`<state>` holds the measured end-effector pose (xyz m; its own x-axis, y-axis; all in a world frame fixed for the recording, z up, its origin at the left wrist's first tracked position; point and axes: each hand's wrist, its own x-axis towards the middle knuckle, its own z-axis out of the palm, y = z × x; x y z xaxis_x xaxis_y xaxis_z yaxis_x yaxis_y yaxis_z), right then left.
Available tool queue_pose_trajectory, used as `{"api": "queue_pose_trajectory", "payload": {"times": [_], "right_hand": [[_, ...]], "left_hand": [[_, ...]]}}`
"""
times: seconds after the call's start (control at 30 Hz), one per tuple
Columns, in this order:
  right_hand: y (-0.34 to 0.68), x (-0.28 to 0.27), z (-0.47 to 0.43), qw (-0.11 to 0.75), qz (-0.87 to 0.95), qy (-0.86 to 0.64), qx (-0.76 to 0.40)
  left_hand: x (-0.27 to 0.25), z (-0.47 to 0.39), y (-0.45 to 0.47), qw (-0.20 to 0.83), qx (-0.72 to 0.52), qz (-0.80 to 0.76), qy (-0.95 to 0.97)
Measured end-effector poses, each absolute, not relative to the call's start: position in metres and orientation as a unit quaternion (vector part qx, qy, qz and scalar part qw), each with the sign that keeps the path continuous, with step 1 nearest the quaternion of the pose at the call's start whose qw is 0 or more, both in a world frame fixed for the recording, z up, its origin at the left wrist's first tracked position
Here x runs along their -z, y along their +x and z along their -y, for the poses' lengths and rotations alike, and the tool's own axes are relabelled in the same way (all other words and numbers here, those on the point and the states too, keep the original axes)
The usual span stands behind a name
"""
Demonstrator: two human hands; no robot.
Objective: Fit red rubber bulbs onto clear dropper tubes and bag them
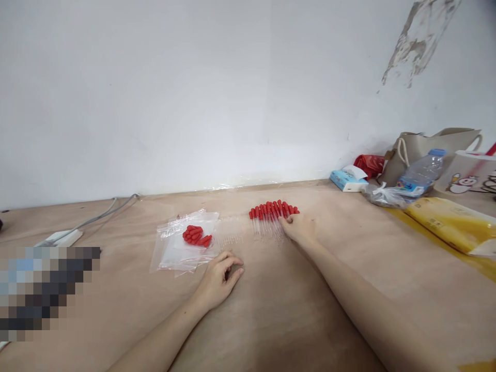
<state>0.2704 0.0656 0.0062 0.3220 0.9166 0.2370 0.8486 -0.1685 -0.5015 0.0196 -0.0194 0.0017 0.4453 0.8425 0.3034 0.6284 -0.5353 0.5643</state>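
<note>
A row of glass droppers with red rubber bulbs [271,210] lies on the brown-paper-covered table, bulbs toward the wall. At the right end of that row is my right hand [300,228], its fingers pinched together at the tube of a dropper just below the bulbs; the fingertips partly hide it. My left hand [220,276] rests on the paper nearer to me, thumb and fingers apart, holding nothing. Beyond it, a pile of loose red bulbs [196,236] sits on clear zip bags [170,253]. Several bare glass tubes [230,232] lie between the bags and the row.
To the right stand a tissue pack [349,179], a plastic bottle [422,173], a paper bag [426,144] and a cup [467,173]. A yellow packet [449,222] lies in front of them. On the left is a white power strip [64,238] with a grey cable.
</note>
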Motion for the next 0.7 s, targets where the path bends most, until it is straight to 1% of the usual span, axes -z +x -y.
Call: {"api": "queue_pose_trajectory", "payload": {"times": [0.07, 0.13, 0.23, 0.3, 0.37, 0.47, 0.57, 0.7], "right_hand": [[0.271, -0.007, -0.065, 0.282, 0.576, -0.766, -0.054], [0.271, -0.008, -0.064, 0.303, 0.569, -0.764, -0.033], [0.266, -0.008, -0.059, 0.366, 0.581, -0.727, 0.011], [0.257, -0.009, -0.054, 0.385, 0.62, -0.683, 0.026], [0.244, -0.01, -0.05, 0.359, 0.677, -0.642, 0.023], [0.216, -0.015, -0.051, 0.298, 0.734, -0.611, -0.001], [0.187, -0.019, -0.062, 0.263, 0.735, -0.624, -0.032], [0.157, -0.021, -0.082, 0.223, 0.719, -0.653, -0.088]], "left_hand": [[-0.001, 0.018, 0.019, 0.179, -0.294, -0.447, 0.826], [0.0, 0.013, 0.015, 0.135, -0.314, -0.453, 0.823], [-0.003, -0.002, 0.001, -0.009, -0.35, -0.472, 0.809], [-0.006, -0.014, -0.011, -0.106, -0.35, -0.504, 0.783], [-0.009, -0.023, -0.021, -0.176, -0.331, -0.539, 0.754], [-0.01, -0.029, -0.029, -0.239, -0.297, -0.561, 0.735], [-0.006, -0.03, -0.032, -0.258, -0.267, -0.556, 0.744], [0.0, -0.031, -0.033, -0.243, -0.262, -0.555, 0.751]]}}
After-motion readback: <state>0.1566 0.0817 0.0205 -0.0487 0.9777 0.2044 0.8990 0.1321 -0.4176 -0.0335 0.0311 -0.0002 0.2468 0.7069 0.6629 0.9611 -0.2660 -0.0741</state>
